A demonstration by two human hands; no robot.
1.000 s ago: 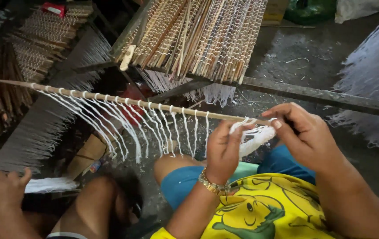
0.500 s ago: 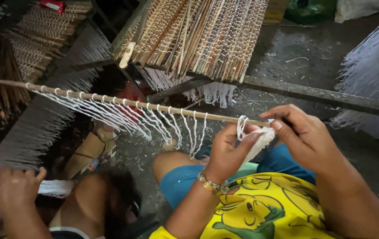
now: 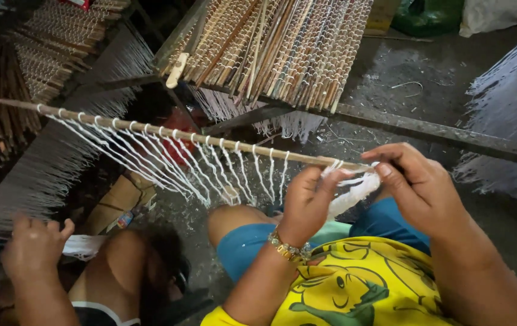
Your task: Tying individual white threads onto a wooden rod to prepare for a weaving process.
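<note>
A long thin wooden stick (image 3: 149, 130) runs from the far left to my hands, with white string (image 3: 168, 160) looped along it in several hanging strands. My left hand (image 3: 306, 202), with a beaded bracelet at the wrist, pinches the stick's near end and the string there. My right hand (image 3: 418, 187) holds the stick's tip and a bunch of white string (image 3: 355, 190) between thumb and fingers. I sit with a yellow printed shirt and blue shorts below the hands.
A stack of string-wound sticks (image 3: 270, 48) lies on a frame ahead. More such sticks (image 3: 47, 54) lie at the left. White string curtains (image 3: 506, 102) hang at the right. Another person's hand (image 3: 35, 247) grips white strands at the bottom left.
My hands have wound the white string closer onto the stick's end. The other person's hand at the bottom left has shifted right and up.
</note>
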